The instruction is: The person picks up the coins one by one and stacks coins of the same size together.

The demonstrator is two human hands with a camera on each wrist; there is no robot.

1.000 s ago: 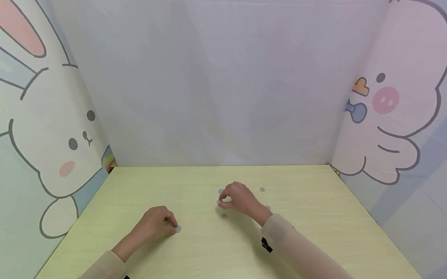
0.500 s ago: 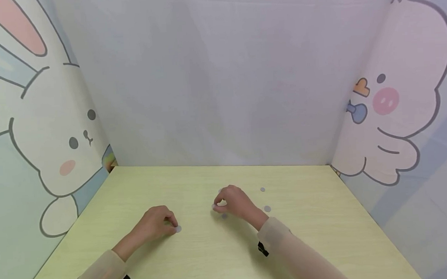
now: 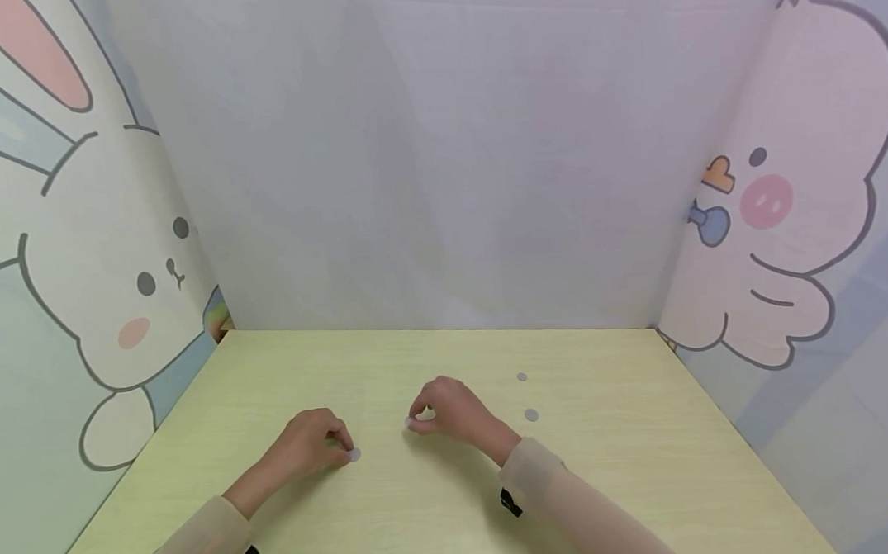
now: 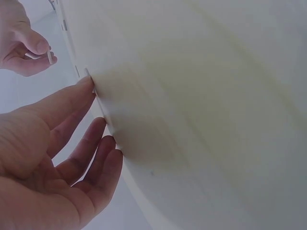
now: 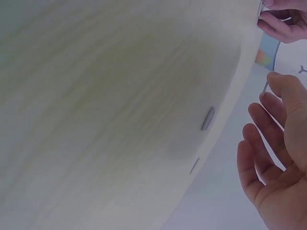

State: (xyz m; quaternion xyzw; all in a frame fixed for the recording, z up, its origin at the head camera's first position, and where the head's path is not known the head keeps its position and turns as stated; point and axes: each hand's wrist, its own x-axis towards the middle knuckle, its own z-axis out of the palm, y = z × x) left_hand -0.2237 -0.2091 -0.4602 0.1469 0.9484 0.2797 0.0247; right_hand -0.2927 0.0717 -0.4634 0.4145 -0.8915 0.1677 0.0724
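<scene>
My left hand [image 3: 306,444] is low at the table, left of the middle. Its thumb and forefinger pinch the edge of a flat silvery coin [image 3: 355,455] that is down at the tabletop. To its right, my right hand [image 3: 453,413] holds a second coin [image 3: 409,423] between thumb and forefinger. In the right wrist view this coin [image 5: 265,87] is on edge, raised above the tabletop, and the other fingers are loosely bent. The left wrist view also has the coin [image 4: 49,56] of the right hand, at upper left.
Two more coins lie right of the right hand, one farther back [image 3: 522,377] and one nearer [image 3: 532,415]. The pale wooden table [image 3: 439,500] is bounded by a plain back curtain [image 3: 439,161] and printed cartoon side curtains [image 3: 791,212].
My right hand has moved left and slightly nearer with its coin, toward the left hand. It now covers two coins that showed beside it earlier. The left hand has stayed in place.
</scene>
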